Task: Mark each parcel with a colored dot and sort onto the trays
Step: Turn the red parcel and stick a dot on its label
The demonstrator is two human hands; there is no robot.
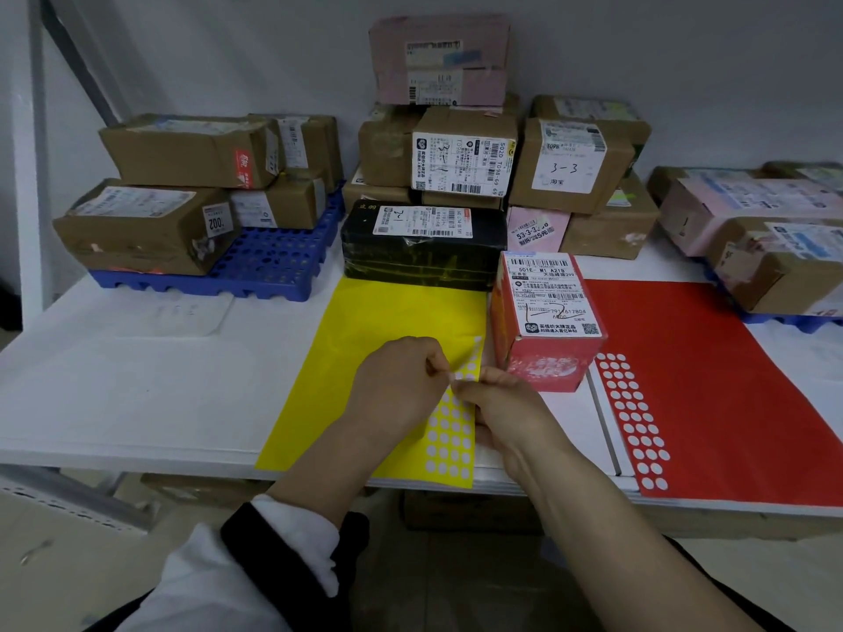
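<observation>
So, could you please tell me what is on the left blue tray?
Brown cardboard parcels, stacked two high, on the blue tray; those behind are partly hidden.

White shelf (pixel 114 380), yellow sheet (pixel 387 312), red sheet (pixel 730 380), blue tray (pixel 273 266), red box (pixel 547 321) between sheets

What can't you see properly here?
All in the head view:
- Whether a dot is peeled: left hand and right hand pinch the yellow sticker sheet, fingertips covering it.
- Right blue tray: cut off by the frame edge, covered by parcels.
- Red parcel label print: too small.
</observation>
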